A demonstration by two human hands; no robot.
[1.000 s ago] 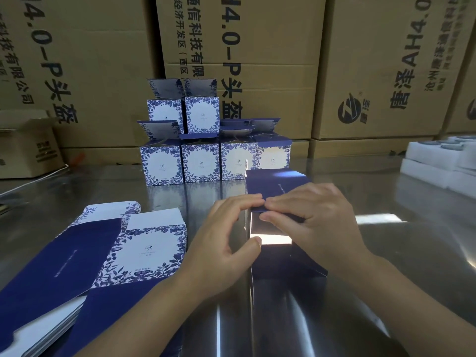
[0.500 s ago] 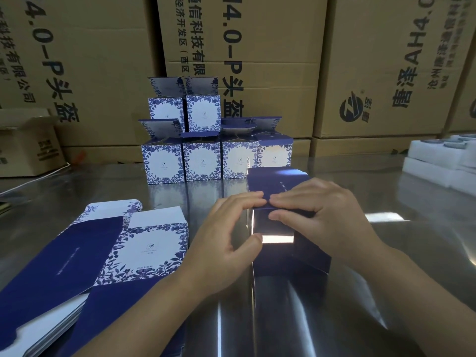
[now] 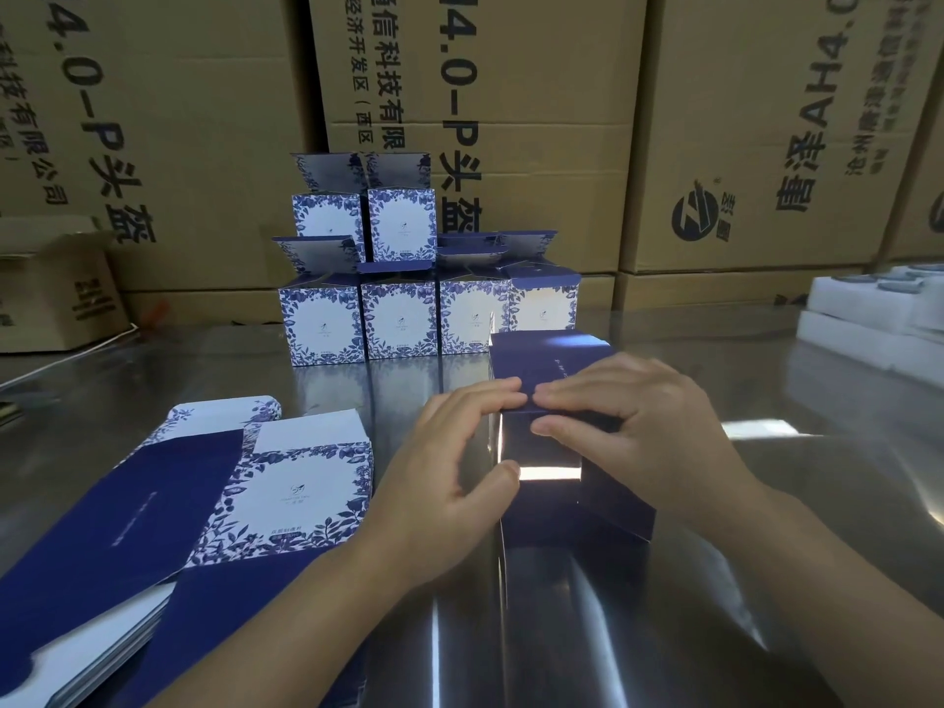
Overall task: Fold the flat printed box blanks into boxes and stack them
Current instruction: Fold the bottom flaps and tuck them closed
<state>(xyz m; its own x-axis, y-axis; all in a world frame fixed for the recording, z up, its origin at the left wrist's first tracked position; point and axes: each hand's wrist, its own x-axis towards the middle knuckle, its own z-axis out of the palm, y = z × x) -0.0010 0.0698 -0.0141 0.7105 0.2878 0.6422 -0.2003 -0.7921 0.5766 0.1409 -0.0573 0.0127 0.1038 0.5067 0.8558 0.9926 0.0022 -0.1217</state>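
At far left, the flat blanks [image 3: 286, 482] are lying in a loose pile on the steel table [image 3: 766, 503], printed faces up. Behind them, the finished boxes [image 3: 398, 319] are standing in two tiers against the cartons [image 3: 511, 69].

Your left hand [image 3: 449, 467] is curling round the near end of the navy box [image 3: 546, 357], which is lying on its side at mid-table, just in front of the stack. Its fingertips [image 3: 511, 388] are pressing on the top edge and its thumb [image 3: 505, 472] is bracing the lower corner of that end. Your right hand [image 3: 654, 426] is meeting it there, fingers laid over the top panel, thumb pushing across the end flap. Both grips are narrow, closed on card.

By the look of it, you are handling thin, light, glossy board, likely to bend cleanly only at the scored folds, to slide on polished steel and to dent under a hard squeeze. The safer hold is probably at corners and fold lines, not mid-panel.

At right, white foam trays [image 3: 868, 319] are sitting well apart.
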